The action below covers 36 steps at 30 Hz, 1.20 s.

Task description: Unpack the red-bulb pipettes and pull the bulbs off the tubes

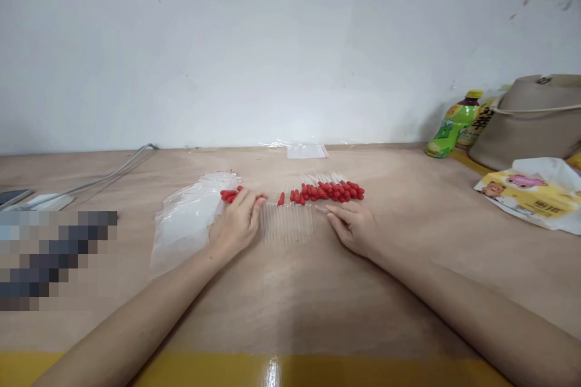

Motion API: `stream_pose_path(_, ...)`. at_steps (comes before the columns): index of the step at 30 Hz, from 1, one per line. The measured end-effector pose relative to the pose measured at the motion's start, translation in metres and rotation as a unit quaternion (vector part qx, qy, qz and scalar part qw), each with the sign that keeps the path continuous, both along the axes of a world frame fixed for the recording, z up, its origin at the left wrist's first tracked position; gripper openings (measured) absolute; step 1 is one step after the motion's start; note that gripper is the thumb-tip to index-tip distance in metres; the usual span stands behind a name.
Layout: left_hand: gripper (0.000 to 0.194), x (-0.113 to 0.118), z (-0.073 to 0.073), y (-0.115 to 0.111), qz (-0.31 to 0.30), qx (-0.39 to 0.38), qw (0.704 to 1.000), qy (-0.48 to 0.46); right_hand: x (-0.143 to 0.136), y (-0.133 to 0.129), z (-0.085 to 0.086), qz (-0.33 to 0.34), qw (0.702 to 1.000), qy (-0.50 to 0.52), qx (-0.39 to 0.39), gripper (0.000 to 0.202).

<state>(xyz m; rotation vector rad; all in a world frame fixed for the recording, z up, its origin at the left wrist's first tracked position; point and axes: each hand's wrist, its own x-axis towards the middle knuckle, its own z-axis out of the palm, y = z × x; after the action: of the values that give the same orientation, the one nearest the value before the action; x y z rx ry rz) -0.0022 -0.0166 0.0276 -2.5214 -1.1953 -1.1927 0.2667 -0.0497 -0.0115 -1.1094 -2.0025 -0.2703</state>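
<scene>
My left hand is closed with curled fingers. Several red rubber bulbs stick out past its far side, and a bit of red shows at its fingertips. Between my hands, a row of thin clear tubes lies side by side on the table. Behind them is a pile of clear tubes with red rubber bulbs on their near ends; a few stand apart at the pile's left. My right hand is pinched at the row's right end, on what looks like a clear tube.
Clear zip bags lie fanned left of my left hand; another stack of bags is by the wall. A cable runs at far left. A green bottle, a beige bucket and a printed packet occupy the right.
</scene>
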Motion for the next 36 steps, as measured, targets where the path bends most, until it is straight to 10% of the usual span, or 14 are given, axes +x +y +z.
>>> stream_pose_path(11, 0.027, -0.052, 0.043, 0.048, 0.200, -0.124, 0.968, -0.085, -0.024, -0.003, 0.004, 0.008, 0.987, 0.055, -0.148, 0.011)
stream_pose_path(23, 0.025, -0.053, 0.018, 0.058, 0.155, -0.099, 0.981, 0.056, -0.027, -0.008, 0.008, 0.032, 0.988, -0.006, -0.150, 0.024)
stream_pose_path(36, 0.022, -0.047, 0.023, 0.047, 0.182, -0.024, 0.982, 0.045, -0.025, -0.005, 0.005, 0.061, 0.986, 0.000, -0.155, 0.028)
